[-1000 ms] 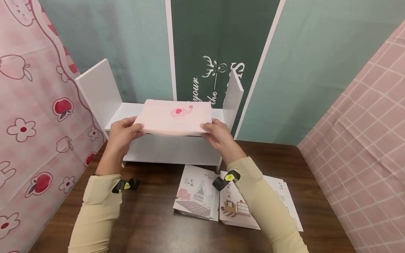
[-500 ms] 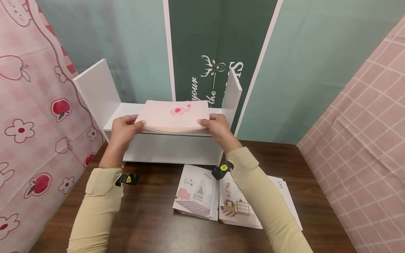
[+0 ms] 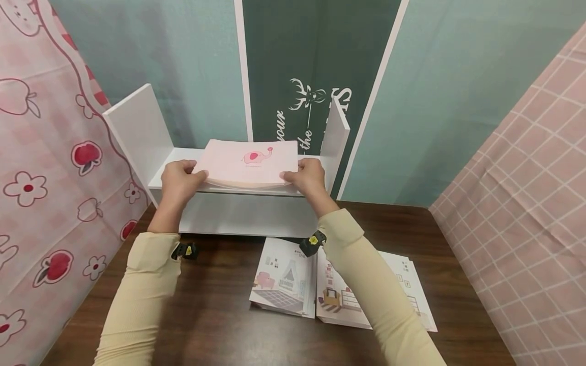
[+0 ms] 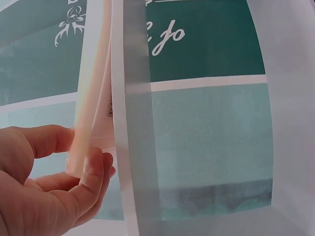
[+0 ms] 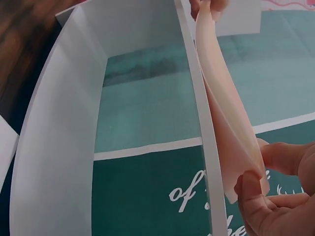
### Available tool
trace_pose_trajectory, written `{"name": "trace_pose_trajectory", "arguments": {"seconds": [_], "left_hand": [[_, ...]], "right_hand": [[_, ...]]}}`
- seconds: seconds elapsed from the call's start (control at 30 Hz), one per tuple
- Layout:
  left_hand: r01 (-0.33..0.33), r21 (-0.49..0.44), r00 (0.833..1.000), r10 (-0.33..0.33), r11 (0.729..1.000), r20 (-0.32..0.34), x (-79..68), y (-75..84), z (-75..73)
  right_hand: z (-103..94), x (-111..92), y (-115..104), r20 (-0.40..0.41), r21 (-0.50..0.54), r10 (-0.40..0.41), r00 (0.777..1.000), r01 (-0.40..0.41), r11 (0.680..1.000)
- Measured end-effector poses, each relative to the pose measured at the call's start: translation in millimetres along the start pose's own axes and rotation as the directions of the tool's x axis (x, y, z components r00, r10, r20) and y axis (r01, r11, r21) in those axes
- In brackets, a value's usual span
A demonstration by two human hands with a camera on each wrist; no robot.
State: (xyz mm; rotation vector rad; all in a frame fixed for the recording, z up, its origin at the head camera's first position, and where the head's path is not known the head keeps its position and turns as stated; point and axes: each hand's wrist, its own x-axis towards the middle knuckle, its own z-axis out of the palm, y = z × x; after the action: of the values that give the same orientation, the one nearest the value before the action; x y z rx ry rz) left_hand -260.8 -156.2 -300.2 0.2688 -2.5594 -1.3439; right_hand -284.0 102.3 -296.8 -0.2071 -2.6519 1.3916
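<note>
A pink soft-cover notebook (image 3: 249, 162) with an elephant on its cover lies roughly level over the upper board of a white shelf (image 3: 247, 213). My left hand (image 3: 179, 180) pinches its near left corner, thumb on top. The near right corner is held the same way by my right hand (image 3: 309, 178). In the left wrist view the notebook (image 4: 91, 98) shows its page edges, with a barcode on the back cover. The right wrist view shows the notebook (image 5: 229, 98) bowed beside the shelf board (image 5: 199, 98), its lower cover sagging from the pages.
Tall white side panels rise at the left (image 3: 137, 129) and right (image 3: 336, 132) of the shelf. On the brown table (image 3: 220, 305) lie a stack of illustrated booklets (image 3: 284, 279) and another stack (image 3: 341, 300), partly under my right forearm. Curtains (image 3: 526, 203) flank the table.
Both hands have moved the notebook a little farther back over the upper board and slightly left. The grip on both corners is kept. The stacks on the table stay put.
</note>
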Motion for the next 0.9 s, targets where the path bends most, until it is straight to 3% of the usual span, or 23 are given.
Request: {"name": "trace_pose_trajectory", "arguments": {"seconds": [0.2,0.4,0.63,0.9], "left_hand": [[-0.016,0.095,1.000,0.017,0.995,-0.007,1.0,2.5,-2.8],[-0.007,0.131,1.000,0.007,0.991,0.000,2.3,3.9,-4.6],[-0.020,0.156,1.000,0.023,0.988,-0.016,2.5,2.9,-4.4],[-0.015,0.177,1.000,0.015,0.984,0.002,0.3,3.7,-3.9]], "right_hand": [[2.8,-1,-2,-0.003,-0.069,-0.051,0.999,0.051,0.996],[6.7,-1,-3,-0.021,-0.125,-0.088,0.996,0.085,0.988],[12.6,0,-2,-0.042,-0.181,-0.085,0.996,0.076,0.981],[7.8,-3,-5,0.000,-0.198,-0.069,0.998,0.068,0.978]]}}
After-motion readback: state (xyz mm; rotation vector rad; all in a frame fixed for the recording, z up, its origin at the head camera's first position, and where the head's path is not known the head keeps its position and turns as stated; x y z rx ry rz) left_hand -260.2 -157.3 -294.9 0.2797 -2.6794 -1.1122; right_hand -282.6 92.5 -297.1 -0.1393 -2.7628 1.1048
